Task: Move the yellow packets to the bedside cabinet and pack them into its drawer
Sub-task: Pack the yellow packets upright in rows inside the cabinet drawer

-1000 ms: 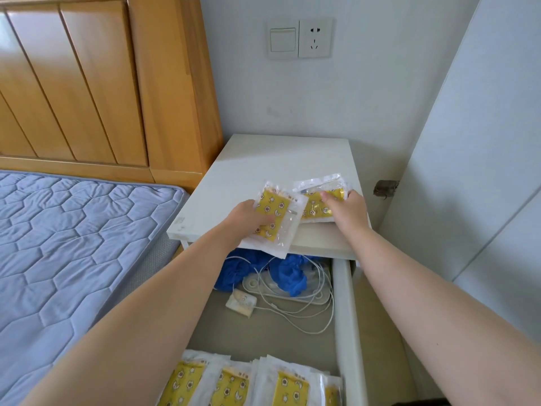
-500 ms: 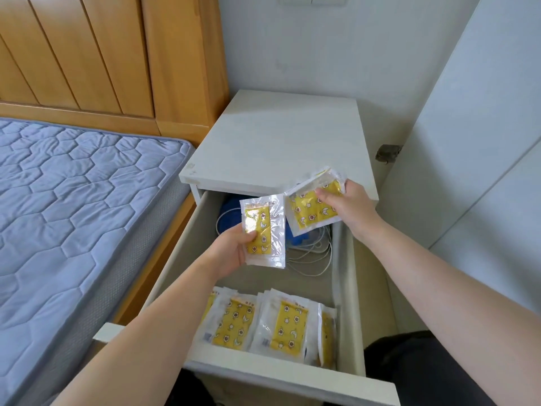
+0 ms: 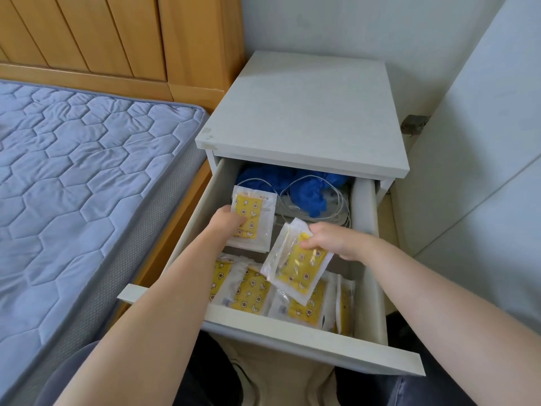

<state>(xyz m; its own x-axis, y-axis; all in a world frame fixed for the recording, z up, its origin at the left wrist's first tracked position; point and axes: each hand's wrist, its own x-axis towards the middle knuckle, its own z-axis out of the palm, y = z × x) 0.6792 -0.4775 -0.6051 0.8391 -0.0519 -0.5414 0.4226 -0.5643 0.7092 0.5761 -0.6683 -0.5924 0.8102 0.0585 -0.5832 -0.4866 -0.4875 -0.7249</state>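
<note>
We have lowered both packets from the cabinet top into the drawer. Our left hand pinches the left packet, and our right hand grips the right packet just above the stacks already packed. Only these two seem left to lay down.

You can come down into the drawer anywhere forward of the cabinet top, whose front edge overhangs the drawer's back. Under that overhang a blue cloth and white cables fill most of the back edge. A row of yellow packets lines the front edge. The middle strip between them is taken up by your left hand and right hand, each holding one more of them; bare floor shows only by the right wall. The mattress rises just beside the left wall
</note>
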